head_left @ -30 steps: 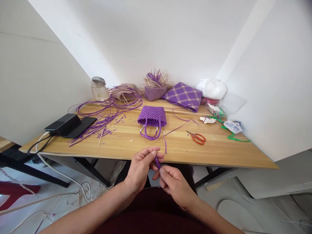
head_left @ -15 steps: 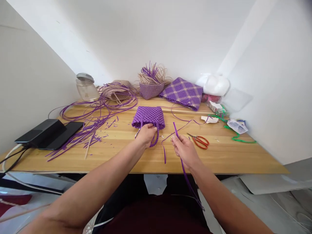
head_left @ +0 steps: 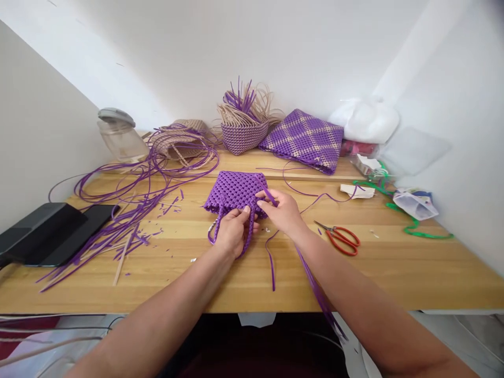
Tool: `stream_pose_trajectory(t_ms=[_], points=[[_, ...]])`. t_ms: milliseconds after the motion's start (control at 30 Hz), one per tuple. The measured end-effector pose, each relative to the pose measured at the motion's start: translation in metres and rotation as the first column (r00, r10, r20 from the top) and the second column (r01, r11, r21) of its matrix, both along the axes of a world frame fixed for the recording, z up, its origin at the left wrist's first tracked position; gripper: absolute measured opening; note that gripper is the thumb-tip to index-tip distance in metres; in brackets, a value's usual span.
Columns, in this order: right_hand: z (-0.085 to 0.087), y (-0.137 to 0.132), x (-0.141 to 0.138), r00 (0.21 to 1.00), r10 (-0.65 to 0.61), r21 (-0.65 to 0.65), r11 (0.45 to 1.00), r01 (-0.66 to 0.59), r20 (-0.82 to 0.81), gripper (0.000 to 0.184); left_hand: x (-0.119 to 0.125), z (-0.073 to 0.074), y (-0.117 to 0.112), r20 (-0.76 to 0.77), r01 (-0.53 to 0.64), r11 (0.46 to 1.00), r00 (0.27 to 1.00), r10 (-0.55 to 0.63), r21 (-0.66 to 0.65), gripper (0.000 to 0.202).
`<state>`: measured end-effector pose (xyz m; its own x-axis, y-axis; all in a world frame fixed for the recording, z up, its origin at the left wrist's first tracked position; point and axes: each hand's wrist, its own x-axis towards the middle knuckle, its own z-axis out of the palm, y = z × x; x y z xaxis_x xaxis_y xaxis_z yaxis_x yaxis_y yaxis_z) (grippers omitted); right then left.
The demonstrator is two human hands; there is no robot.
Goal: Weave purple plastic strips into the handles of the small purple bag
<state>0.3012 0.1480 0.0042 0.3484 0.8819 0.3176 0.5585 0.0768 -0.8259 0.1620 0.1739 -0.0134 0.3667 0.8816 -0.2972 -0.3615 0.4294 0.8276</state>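
Note:
A small purple woven bag point(head_left: 236, 189) lies on the wooden table with its rim and braided handles toward me. My left hand point(head_left: 233, 228) is closed on the bag at its rim, beside the base of the right handle. A purple plastic strip point(head_left: 270, 196) is pinched in my right hand point(head_left: 281, 210), close to the bag's right side. The strip's long tail point(head_left: 317, 286) hangs under my right forearm and over the table edge. Whether the strip's tip touches the weave I cannot tell.
Red-handled scissors point(head_left: 342, 239) lie to the right. Loose purple strips point(head_left: 157, 178) and cut bits spread on the left, near a black device point(head_left: 43, 231) and a jar point(head_left: 122, 136). Behind stand a half-woven basket point(head_left: 244, 136) and a purple-and-beige woven bag point(head_left: 307, 139).
My right hand has moved left with the strip, up to the bag's rim. My left hand keeps its hold on the bag. The view has come closer to the table.

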Motion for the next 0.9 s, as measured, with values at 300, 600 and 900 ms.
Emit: stream_pose_trajectory(t_ms=[300, 600, 900], points=[[-0.02, -0.003, -0.004, 0.985, 0.038, 0.238, 0.968, -0.078, 0.17, 0.025, 0.011, -0.001, 0.015, 0.159, -0.018, 0.999, 0.987, 0.025, -0.042, 0.011], [-0.013, -0.004, 0.017, 0.989, 0.127, 0.131, 0.982, -0.136, 0.076, 0.019, 0.003, 0.001, 0.015, 0.067, 0.132, 0.986, 0.99, -0.125, -0.104, 0.019], [-0.015, -0.009, 0.003, 0.986, 0.039, 0.09, 0.994, -0.054, 0.161, 0.017, 0.005, 0.002, 0.008, 0.063, 0.108, 0.987, 0.993, -0.101, -0.121, 0.019]])
